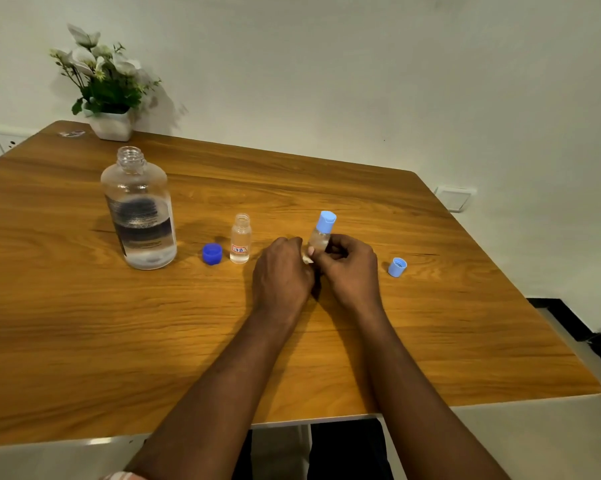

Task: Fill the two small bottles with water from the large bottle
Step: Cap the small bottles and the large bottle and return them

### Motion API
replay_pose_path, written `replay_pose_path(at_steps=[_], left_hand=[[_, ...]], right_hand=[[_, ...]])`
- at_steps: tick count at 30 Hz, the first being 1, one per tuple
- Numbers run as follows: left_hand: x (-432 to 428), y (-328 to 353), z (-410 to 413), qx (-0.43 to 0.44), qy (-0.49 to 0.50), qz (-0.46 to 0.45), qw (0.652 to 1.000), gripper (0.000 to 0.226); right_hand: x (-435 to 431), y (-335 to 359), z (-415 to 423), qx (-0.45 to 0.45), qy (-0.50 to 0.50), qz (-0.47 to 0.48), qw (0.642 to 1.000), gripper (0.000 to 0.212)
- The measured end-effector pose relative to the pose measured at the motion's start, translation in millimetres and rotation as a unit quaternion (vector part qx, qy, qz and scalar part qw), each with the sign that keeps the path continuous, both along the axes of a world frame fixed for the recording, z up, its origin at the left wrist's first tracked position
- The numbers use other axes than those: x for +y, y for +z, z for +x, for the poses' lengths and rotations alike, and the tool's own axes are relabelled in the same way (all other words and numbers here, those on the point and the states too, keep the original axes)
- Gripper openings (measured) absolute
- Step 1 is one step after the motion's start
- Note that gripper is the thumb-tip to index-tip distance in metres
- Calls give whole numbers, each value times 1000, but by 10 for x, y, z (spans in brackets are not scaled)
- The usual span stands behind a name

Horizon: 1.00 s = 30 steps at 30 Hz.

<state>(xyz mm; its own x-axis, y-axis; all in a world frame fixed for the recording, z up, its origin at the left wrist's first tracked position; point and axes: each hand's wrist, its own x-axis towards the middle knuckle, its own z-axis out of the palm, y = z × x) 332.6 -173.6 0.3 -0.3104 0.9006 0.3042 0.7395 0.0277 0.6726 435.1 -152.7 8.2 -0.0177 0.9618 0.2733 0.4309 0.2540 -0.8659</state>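
Mid-surface: both hands, left (282,268) and right (349,268), fingers closed around capped small bottle (321,233). Second small bottle (240,239) open; large bottle (139,209) toward left edge. Next, probably: uncap.

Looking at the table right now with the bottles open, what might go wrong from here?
1. The large bottle and the uncapped small bottle stand open; a knock from either forearm could likely spill water on the table.
2. The capped small bottle is tilted between the left hand and right hand; it might slip.
3. The light blue cap lies on its side and could roll away.
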Motion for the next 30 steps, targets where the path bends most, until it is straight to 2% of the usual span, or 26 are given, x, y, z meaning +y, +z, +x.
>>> replay_pose_path(at_steps=[6, 14, 18, 20, 25, 28, 30], left_hand=[[6, -20, -4, 12, 7, -8, 1000, 25], [-42, 1, 3, -20, 10, -3, 1000, 34], [-151, -6, -19, -42, 16, 6, 999, 43], [-213, -31, -32, -39, 21, 13, 999, 46], [-305, -57, -28, -19, 6, 14, 1000, 44], [-322, -61, -19, -7, -2, 8, 1000, 42], [-324, -66, -20, -3, -6, 6, 1000, 42]], right_hand=[[138, -4, -39, -20, -33, 20, 999, 18], [157, -50, -30, -51, -35, 9, 998, 24], [114, -35, -27, -49, -47, -6, 998, 50], [69, -18, 3, -45, -66, -4, 997, 55], [-130, -27, 197, -15, -112, 8, 994, 34], [-238, -42, 408, 4, -181, 19, 983, 21], [-264, -46, 556, 17, -246, 33, 969, 21]])
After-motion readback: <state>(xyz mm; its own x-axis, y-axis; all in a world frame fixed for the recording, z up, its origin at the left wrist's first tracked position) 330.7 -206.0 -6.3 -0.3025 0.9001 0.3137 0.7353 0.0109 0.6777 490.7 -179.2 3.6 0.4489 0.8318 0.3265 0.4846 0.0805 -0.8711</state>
